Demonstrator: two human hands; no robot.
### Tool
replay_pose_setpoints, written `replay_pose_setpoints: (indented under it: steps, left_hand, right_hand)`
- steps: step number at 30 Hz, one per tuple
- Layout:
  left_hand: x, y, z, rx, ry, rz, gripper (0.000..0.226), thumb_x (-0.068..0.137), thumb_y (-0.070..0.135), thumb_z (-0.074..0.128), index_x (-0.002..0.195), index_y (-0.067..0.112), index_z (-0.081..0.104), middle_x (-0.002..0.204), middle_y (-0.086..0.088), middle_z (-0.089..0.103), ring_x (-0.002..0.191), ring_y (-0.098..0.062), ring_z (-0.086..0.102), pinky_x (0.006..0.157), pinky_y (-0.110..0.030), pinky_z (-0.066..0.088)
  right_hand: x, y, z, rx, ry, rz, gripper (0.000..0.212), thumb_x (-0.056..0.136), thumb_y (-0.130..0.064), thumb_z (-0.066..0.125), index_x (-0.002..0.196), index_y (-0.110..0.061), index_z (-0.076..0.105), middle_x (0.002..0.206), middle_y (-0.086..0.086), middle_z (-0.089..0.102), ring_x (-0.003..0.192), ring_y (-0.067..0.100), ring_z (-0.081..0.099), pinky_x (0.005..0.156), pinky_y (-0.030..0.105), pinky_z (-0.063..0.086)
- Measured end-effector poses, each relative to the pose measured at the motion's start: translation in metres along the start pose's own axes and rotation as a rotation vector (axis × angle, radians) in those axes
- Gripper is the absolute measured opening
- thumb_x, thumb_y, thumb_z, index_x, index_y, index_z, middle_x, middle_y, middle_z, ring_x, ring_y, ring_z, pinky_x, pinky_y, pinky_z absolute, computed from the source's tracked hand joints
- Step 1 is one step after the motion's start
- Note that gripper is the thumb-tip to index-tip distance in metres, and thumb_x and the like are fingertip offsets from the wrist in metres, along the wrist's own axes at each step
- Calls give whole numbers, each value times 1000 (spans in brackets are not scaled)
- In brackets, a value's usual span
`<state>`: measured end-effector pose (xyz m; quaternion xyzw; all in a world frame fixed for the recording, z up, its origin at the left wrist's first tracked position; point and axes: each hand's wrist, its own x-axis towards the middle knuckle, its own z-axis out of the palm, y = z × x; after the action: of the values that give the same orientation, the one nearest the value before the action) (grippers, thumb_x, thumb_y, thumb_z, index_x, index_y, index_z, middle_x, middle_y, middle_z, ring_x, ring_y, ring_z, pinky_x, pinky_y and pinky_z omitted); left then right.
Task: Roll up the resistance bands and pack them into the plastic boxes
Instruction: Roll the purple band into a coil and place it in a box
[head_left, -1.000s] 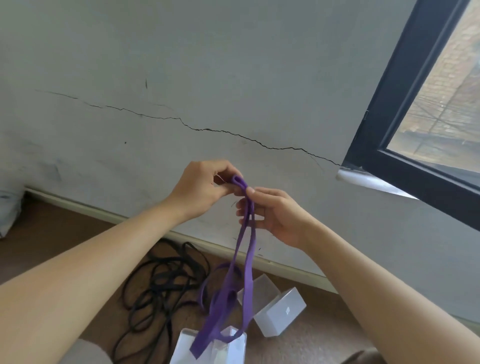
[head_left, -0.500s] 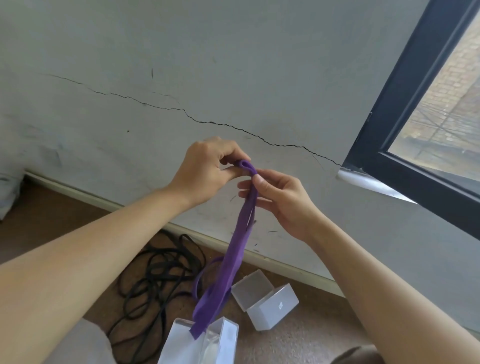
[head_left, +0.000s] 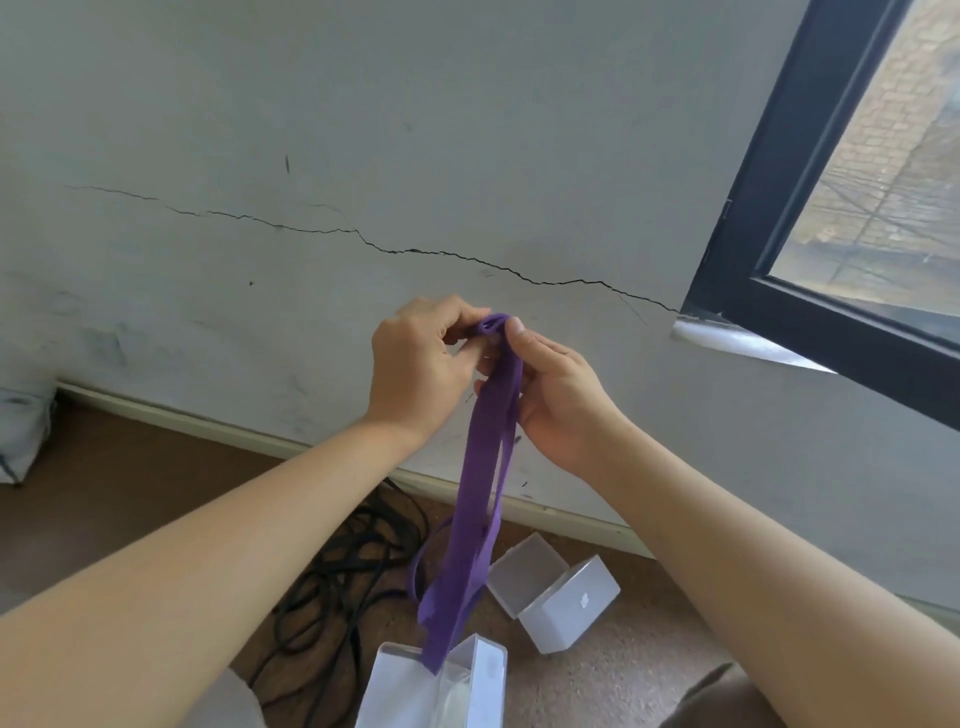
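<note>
Down on the brown floor (head_left: 130, 519) now: at seven o'clock, a tangled heap of thin black rubber resistance bands (head_left: 332, 587) lies loose. At five o'clock sits a clear rectangular plastic box with its lid swung open (head_left: 556, 597). At six o'clock there's a second clear plastic box (head_left: 415, 691), just beside the black heap and cut by the frame edge. Far out at nine o'clock, a pale bundle (head_left: 21, 431) rests against the wall.
</note>
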<state>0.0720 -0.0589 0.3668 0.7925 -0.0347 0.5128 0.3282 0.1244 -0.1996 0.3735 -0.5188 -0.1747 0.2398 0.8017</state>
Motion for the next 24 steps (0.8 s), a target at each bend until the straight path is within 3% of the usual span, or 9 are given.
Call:
replay_pose_setpoints:
  steps: [5, 9, 13, 17, 24]
  left_hand:
    - [-6, -4, 6, 6, -127, 137, 28, 85, 16, 73, 112, 10, 79, 98, -1, 79, 82, -20, 73, 76, -37, 58]
    - [1, -10, -4, -86, -251, 134, 23, 82, 11, 81, 105, 9, 81, 96, -1, 79, 84, -13, 75, 77, -35, 59]
    - [5, -11, -12, -110, -314, 73, 27, 73, 12, 90, 97, 13, 80, 85, 1, 77, 76, -13, 73, 72, -38, 59]
    - [2, -10, -15, -10, -358, 207, 46, 79, 16, 84, 124, 15, 72, 92, 0, 63, 80, -16, 65, 72, -21, 54]
    - [-2, -8, -11, 75, -359, 298, 35, 91, 10, 66, 126, 11, 68, 108, -3, 66, 95, -22, 67, 78, -43, 57]
  right_hand:
    - [5, -8, -9, 22, 21, 33, 31, 103, -26, 57, 111, 2, 70, 100, 17, 73, 91, 27, 69, 87, 37, 57]
    - [0, -9, -14, -23, -20, 98, 24, 102, -24, 60, 104, -3, 71, 91, 10, 72, 83, 22, 67, 85, 40, 59]
    - [-8, -7, -16, -61, -107, 164, 31, 101, -24, 58, 117, 2, 66, 100, 14, 70, 92, 23, 70, 90, 42, 59]
    - [-13, -5, -12, -58, -166, 183, 35, 99, -26, 60, 120, 1, 67, 106, 14, 69, 92, 23, 69, 93, 42, 58]
    - [-14, -5, -11, -57, -114, 158, 36, 100, -31, 60, 119, -1, 68, 105, 17, 66, 98, 28, 67, 91, 42, 56]
